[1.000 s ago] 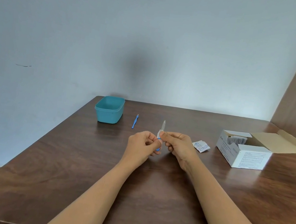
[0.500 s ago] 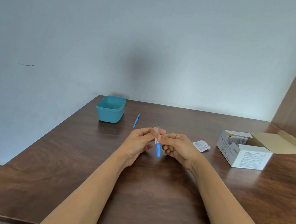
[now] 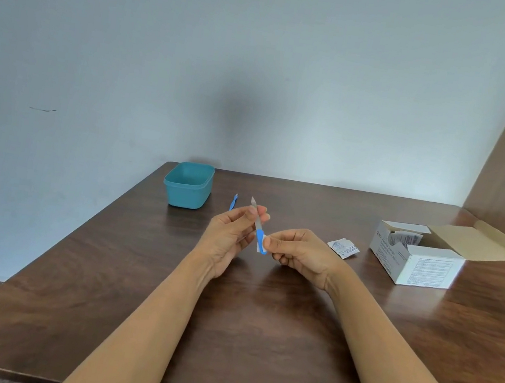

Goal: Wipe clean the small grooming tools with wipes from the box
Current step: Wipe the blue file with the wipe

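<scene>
Brown wooden table (image 3: 254, 340), pale wall behind. Item: blue-handled file (image 3: 257, 225), tip tilted to 11 o'clock. Left hand (image 3: 231, 234) pinches its metal blade; right hand (image 3: 298, 251) pinches a wipe (image 3: 260, 248) round the handle. Change: wipe moved from blade down to handle, so this tool is probably nearly done. Second blue tool (image 3: 233, 203) lies at 12 o'clock, box (image 3: 415, 263) at 3 o'clock.

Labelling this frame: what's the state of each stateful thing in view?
box, open, flap folded back.
teal tub, lidless, upright.
wipe packet, lying loose beside box.
held tool, lifted, tip up.
spare blue tool, lying flat, untouched.
left hand, pinches held tool's blade.
right hand, presses wipe on its handle.
</scene>
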